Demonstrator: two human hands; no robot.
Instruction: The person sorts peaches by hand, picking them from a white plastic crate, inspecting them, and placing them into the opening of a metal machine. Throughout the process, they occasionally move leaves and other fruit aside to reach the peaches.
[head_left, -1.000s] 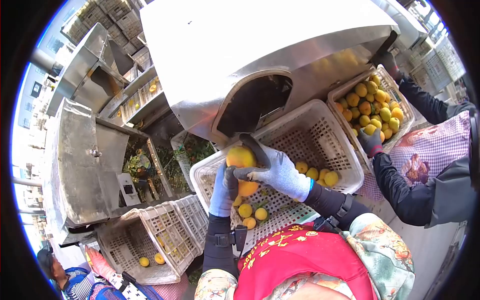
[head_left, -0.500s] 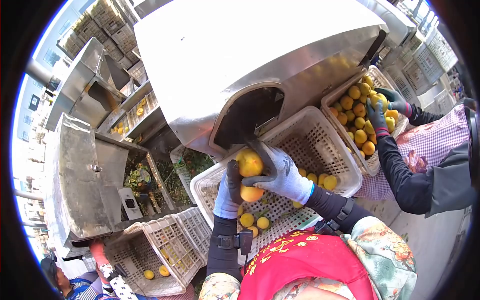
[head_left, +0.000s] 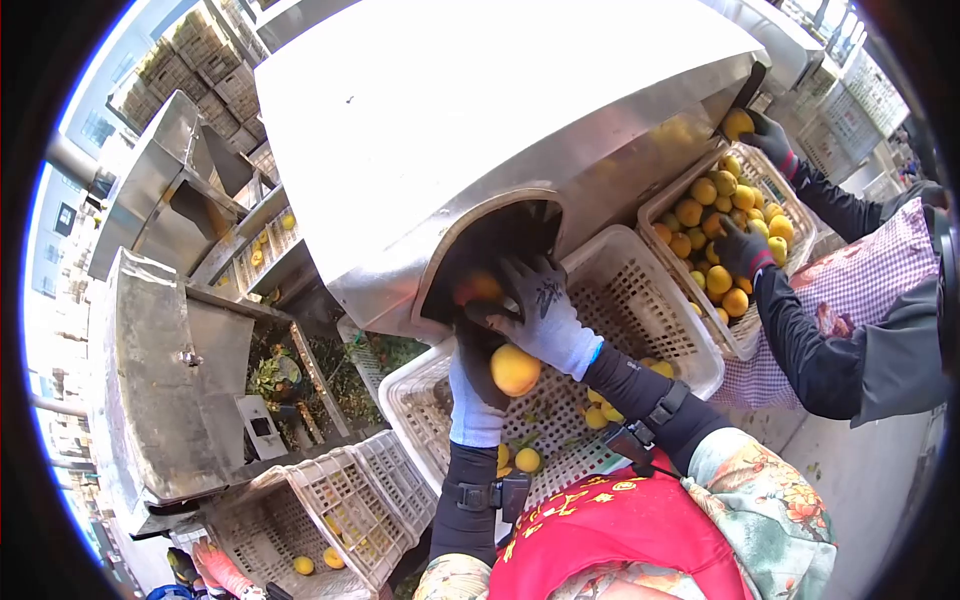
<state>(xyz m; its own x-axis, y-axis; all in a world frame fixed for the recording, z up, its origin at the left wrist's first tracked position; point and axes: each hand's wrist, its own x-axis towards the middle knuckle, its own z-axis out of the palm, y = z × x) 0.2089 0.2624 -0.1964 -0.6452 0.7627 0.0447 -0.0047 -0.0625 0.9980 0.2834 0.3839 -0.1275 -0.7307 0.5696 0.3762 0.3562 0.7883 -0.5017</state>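
My left hand (head_left: 478,375), in a blue-grey glove with a dark palm, is closed on a yellow peach (head_left: 515,370) above the near crate. My right hand (head_left: 540,308), gloved alike, reaches into the arched opening (head_left: 520,225) of the metal machine. Its thumb and fingers are around a second, reddish peach (head_left: 478,288), partly in shadow inside. Under both hands stands a white slatted crate (head_left: 650,255) with several yellow peaches (head_left: 527,460) at its bottom.
To the right a co-worker's gloved hands (head_left: 745,250) work at a crate full of peaches (head_left: 715,205). At lower left a tilted crate (head_left: 350,500) holds a few peaches. The metal housing (head_left: 500,80) fills the far side. Another person's arm (head_left: 220,570) shows at lower left.
Both hands have moved up toward the opening, and the upper peach is now inside it. The lower peach sits by my left hand. The co-worker's one hand has lifted a peach to another opening.
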